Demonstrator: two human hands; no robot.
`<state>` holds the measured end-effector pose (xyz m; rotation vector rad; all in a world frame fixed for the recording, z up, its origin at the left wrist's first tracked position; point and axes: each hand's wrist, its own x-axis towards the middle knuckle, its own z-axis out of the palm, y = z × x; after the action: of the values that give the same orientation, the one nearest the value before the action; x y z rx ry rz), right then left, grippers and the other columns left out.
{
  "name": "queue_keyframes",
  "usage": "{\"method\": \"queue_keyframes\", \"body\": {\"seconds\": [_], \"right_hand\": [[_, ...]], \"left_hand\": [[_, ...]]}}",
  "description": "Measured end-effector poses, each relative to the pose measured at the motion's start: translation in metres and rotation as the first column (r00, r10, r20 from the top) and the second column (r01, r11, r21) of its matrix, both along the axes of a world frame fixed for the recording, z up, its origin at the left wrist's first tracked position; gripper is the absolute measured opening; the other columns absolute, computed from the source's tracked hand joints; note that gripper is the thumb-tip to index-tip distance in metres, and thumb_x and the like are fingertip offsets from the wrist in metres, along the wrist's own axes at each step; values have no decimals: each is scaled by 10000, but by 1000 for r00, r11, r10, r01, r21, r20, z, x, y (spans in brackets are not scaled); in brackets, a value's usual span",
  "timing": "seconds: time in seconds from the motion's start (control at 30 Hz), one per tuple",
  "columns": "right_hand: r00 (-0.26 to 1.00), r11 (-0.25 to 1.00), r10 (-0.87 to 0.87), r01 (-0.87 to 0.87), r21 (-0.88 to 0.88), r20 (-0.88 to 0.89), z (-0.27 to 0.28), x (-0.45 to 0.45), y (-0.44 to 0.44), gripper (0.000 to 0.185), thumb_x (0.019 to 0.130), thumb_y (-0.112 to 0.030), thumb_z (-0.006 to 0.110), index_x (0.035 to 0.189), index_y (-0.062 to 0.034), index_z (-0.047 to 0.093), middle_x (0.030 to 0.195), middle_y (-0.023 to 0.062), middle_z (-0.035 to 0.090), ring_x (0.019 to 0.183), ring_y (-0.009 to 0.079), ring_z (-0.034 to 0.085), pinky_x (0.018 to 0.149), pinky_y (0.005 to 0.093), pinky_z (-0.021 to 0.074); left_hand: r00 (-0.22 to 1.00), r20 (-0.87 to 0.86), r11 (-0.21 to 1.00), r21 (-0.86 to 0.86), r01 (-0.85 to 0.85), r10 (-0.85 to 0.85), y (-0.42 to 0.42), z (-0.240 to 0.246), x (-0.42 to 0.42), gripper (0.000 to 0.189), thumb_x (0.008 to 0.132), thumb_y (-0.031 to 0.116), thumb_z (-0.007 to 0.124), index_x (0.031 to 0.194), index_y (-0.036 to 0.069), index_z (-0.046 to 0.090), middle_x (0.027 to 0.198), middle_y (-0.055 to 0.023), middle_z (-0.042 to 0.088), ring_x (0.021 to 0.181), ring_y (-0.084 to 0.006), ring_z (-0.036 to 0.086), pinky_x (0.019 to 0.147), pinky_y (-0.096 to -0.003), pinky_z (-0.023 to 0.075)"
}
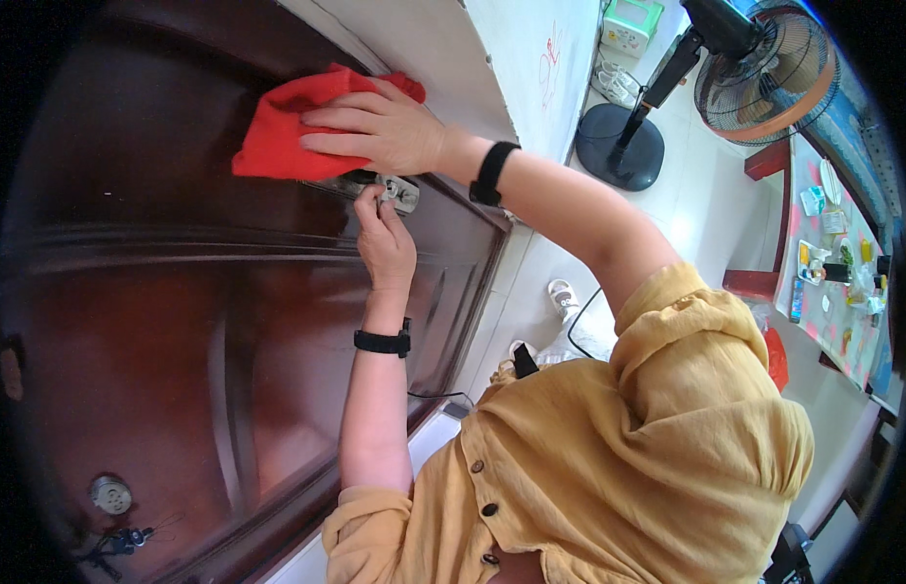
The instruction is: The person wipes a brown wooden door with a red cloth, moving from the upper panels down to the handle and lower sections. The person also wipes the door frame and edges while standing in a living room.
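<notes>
A bunched red cloth (pixel 274 142) lies against a dark brown wooden door (pixel 154 350). My right hand (pixel 384 128) spreads over the cloth, its fingers pressing it to the door; the thumb is hidden. Just below, my left hand (pixel 387 237) pinches a small knob (pixel 388 191) on the metal lock plate (pixel 407 197) between thumb and bent forefinger. The cloth and right hand cover part of the plate. Black bands circle both wrists.
A white wall edge (pixel 489 66) borders the door. On the tiled floor stand a pedestal fan (pixel 621 146) and white shoes (pixel 615 84). A cluttered table (pixel 825 306) is at the right. The door carries a round metal fitting (pixel 111 495) and a dark hanging strap (pixel 128 540).
</notes>
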<state>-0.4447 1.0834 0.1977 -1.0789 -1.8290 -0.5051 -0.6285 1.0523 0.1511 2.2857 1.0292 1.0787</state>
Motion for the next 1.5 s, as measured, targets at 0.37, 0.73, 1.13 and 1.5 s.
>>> {"method": "queue_keyframes", "body": {"seconds": [0.37,0.73,1.13,1.5], "right_hand": [[702,957,-196,-17,-291,-685,-162,-38,-48,740,745,-53,719,1435,-58,451,1441,213,463,1311,440,448,1130,481,381],[-272,692,-662,-580,-429,-699,-228,-74,-44,521,864,7,645,1350,-23,459,1179,162,667,1033,316,672,871,434,576],[-466,776,-591,-552,-306,-658,-315,-95,-25,486,836,18,635,1308,-2,522,1235,209,648,1115,375,657,943,440,540],[218,816,-459,-280,-505,-862,-258,-130,-48,573,860,-89,662,1381,28,455,1315,269,571,1245,442,547,1076,459,436]], "left_hand": [[998,47,999,-34,-30,31,-1,-15,6,220,1050,74,469,1269,53,480,1087,-195,639,955,-352,691,828,-423,537],[995,104,1000,-21,13,-10,-1,-22,2,223,1077,97,423,1293,45,406,971,-80,592,708,-108,487,653,-256,451],[998,66,991,-130,12,-3,-15,-17,-4,367,1038,2,452,1392,32,364,1115,-141,605,830,-156,570,809,-292,490],[957,-290,1000,-11,4,-7,-39,-9,-37,638,899,-49,556,1517,22,413,1384,-258,539,1252,-416,539,1070,-485,430]]}}
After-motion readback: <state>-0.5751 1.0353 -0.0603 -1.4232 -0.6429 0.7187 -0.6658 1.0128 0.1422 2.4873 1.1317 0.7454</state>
